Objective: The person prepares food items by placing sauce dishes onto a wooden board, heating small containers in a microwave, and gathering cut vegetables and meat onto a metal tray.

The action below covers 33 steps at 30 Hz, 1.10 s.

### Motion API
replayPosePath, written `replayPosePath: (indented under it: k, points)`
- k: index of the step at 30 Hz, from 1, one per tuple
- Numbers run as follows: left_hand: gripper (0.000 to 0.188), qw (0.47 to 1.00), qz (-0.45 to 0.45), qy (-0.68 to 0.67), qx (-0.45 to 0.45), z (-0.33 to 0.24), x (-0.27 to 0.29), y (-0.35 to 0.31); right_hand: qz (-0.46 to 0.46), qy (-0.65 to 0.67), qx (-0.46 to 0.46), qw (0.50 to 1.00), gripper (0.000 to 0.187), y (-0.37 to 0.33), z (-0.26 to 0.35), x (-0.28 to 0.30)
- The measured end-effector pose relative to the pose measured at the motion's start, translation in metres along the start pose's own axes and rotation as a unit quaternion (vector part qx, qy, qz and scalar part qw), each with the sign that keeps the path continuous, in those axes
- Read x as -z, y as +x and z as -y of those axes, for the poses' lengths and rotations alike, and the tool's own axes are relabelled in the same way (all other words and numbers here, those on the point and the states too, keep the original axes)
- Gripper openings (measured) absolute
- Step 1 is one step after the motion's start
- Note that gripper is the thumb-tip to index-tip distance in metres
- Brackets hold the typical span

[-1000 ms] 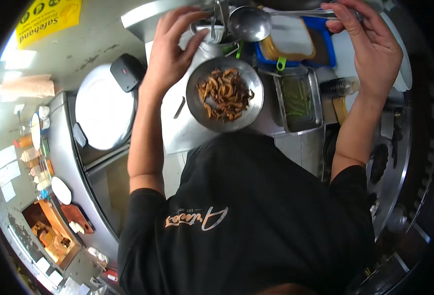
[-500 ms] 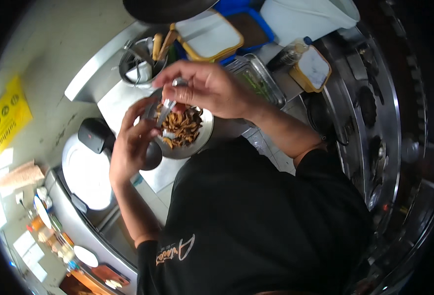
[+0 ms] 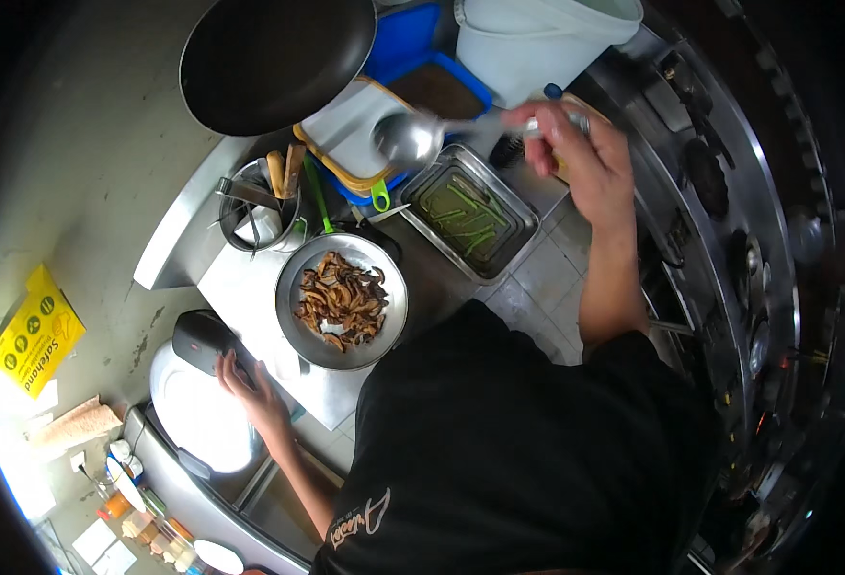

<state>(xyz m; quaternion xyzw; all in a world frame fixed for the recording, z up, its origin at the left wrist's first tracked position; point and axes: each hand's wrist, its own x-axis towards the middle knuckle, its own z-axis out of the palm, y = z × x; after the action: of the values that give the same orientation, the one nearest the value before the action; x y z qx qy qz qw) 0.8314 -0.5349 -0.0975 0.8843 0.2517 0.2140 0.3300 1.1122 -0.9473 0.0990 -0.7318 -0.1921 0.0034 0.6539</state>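
Note:
My right hand (image 3: 585, 163) is closed round the handle of a metal ladle (image 3: 409, 141), held up above a metal tray (image 3: 488, 268) with thin green stalks in shallow liquid. The ladle's bowl, a little blurred, points left. My left hand (image 3: 253, 395) has its fingers stretched apart and holds nothing. It is beside a black rounded device (image 3: 208, 343) and the white plates (image 3: 202, 412); whether it touches them I cannot tell. In front of me, a round metal bowl (image 3: 399, 321) holds browned sliced pieces (image 3: 341, 297), perhaps mushrooms.
A black pan (image 3: 279, 62) hangs at the top. Behind the bowl stands a metal container (image 3: 293, 230) of utensils, with a green-handled tool (image 3: 321, 201) nearby. Yellow-rimmed (image 3: 336, 115) and blue tubs (image 3: 461, 81) and a white bucket (image 3: 537, 38) are farther back. Metal stove shelving (image 3: 767, 316) runs along the right.
Both hands were together over the bowl with the ladle. Now my right hand has carried the ladle up and right, while my left has let go and moved down toward the plates.

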Motion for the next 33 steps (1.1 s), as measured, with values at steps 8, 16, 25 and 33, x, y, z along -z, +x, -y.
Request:
replayPosePath:
  k: [8, 16, 25, 33]
  points:
    - [0.122, 0.973, 0.111, 0.154, 0.127, 0.046, -0.029, -0.051, -0.134, -0.327, 0.067, 0.933, 0.035, 0.09, -0.195, -0.002]
    - [0.104, 0.982, 0.081, 0.115, 0.123, 0.045, -0.046, -0.054, -0.217, -0.155, -0.089, 0.96, 0.04, 0.102, -0.256, -0.02]
    - [0.08, 0.98, 0.066, 0.16, 0.096, 0.058, -0.048, -0.047, -0.191, -0.212, 0.006, 0.958, 0.039, 0.089, -0.2, 0.003]
    - [0.071, 0.979, 0.065, 0.172, 0.087, 0.052, -0.047, -0.038, -0.161, -0.351, 0.108, 0.916, 0.033, 0.11, -0.265, -0.004]
